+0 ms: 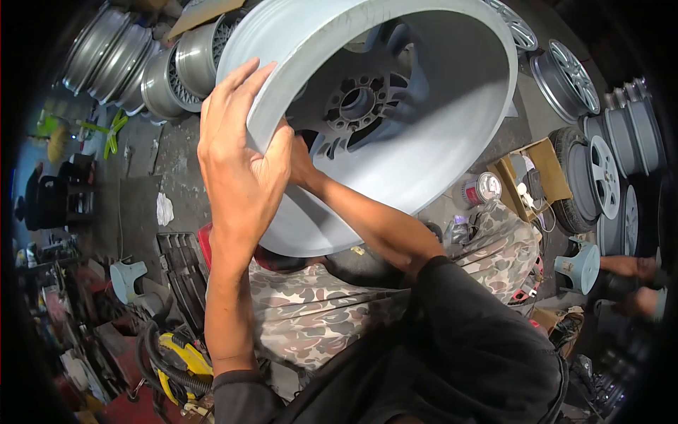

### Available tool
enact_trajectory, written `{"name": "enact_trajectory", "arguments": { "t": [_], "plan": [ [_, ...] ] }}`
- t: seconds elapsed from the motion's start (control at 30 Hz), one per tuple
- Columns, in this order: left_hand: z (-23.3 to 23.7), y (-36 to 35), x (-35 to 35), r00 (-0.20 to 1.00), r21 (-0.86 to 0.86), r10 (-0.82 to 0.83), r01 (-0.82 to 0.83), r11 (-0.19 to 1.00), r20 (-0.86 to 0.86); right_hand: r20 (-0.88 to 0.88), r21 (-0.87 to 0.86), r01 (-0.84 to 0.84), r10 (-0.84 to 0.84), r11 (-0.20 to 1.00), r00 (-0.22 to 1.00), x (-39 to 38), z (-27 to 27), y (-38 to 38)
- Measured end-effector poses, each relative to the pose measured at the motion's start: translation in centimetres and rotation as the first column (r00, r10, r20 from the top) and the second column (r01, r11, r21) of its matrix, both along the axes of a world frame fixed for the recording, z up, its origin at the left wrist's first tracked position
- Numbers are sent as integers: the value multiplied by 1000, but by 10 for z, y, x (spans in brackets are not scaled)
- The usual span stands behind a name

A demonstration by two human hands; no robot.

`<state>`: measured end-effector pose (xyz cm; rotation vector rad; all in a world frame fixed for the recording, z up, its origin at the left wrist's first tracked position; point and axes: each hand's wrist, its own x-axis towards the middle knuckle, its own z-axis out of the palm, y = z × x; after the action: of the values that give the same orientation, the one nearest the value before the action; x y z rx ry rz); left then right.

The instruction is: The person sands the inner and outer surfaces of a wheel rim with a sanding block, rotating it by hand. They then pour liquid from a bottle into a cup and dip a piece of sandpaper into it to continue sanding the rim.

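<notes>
A large grey alloy wheel rim is tilted up in front of me, its open barrel facing me and the spokes and bolt holes showing at its far end. My left hand grips the barrel's left edge, fingers over the outside and thumb on the inner side. Inside the barrel, near that same edge, is my right hand. Most of it is hidden behind my left hand, so its fingers and anything in them do not show.
Silver rims are stacked at the upper left, more rims and a tyred wheel at the right. A paint can and a cardboard box stand nearby. Another person's hand shows at far right.
</notes>
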<state>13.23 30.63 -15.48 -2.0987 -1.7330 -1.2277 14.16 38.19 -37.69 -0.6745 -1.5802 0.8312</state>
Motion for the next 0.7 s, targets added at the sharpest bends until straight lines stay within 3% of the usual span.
{"name": "enact_trajectory", "arguments": {
  "t": [0.07, 0.1, 0.17, 0.2, 0.27, 0.3, 0.33, 0.37, 0.4, 0.43, 0.5, 0.57, 0.63, 0.67, 0.7],
  "plan": [
    [4, 0, 1, 1000, 9, 0, 0, 1000, -27, -414, -101, -66, 18, 993, 910, 2, 72, 2],
    [3, -1, 1, 1000, -1, 2, -2, 1000, -25, -411, -110, -68, 17, 992, 911, 10, 90, 0],
    [3, 0, 0, 1000, -4, -17, 17, 1000, -11, -426, -326, -331, 175, 886, 888, 32, 110, -6],
    [3, 0, 0, 1000, -4, -19, 19, 1000, -9, -249, -217, -242, 186, 946, 950, 32, 91, -13],
    [3, 0, 1, 1000, 10, -13, 13, 1000, -11, 92, -279, -170, 202, 945, 975, 22, 1, -35],
    [2, 0, 1, 1000, 15, -22, 22, 1000, -11, 234, -149, -155, 187, 977, 954, 39, -47, -44],
    [1, 1, 0, 1000, 12, -20, 20, 1000, 3, 422, -135, -119, 166, 984, 891, 58, -116, -36],
    [0, 2, -1, 1000, 8, -14, 14, 1000, 16, 661, -263, -15, 191, 965, 726, 83, -135, -24],
    [-1, 1, -2, 1000, 4, -13, 13, 1000, 17, 802, -178, -80, 192, 981, 565, 111, -138, -10],
    [-3, -1, 0, 999, 0, -18, 18, 1000, 32, 829, 38, -133, 43, 990, 558, 130, -164, 3],
    [-3, -2, 2, 998, 21, -25, 24, 999, 53, 915, -29, -96, 65, 995, 397, 121, -158, 7],
    [-3, 0, 0, 1000, 31, -16, 16, 999, 1, 833, -299, -178, 347, 938, 431, 87, -106, 4],
    [-1, 1, -1, 1000, 21, -9, 9, 1000, -1, 478, -183, -272, 327, 945, 815, 40, -55, -3],
    [-1, -1, -1, 1000, 10, -1, 1, 1000, -1, 345, -177, -176, 228, 968, 910, 15, -30, -5],
    [-1, -2, -1, 1000, 1, 4, -4, 1000, -4, 20, -229, -168, 177, 959, 984, 10, 18, -5]
  ]
}}
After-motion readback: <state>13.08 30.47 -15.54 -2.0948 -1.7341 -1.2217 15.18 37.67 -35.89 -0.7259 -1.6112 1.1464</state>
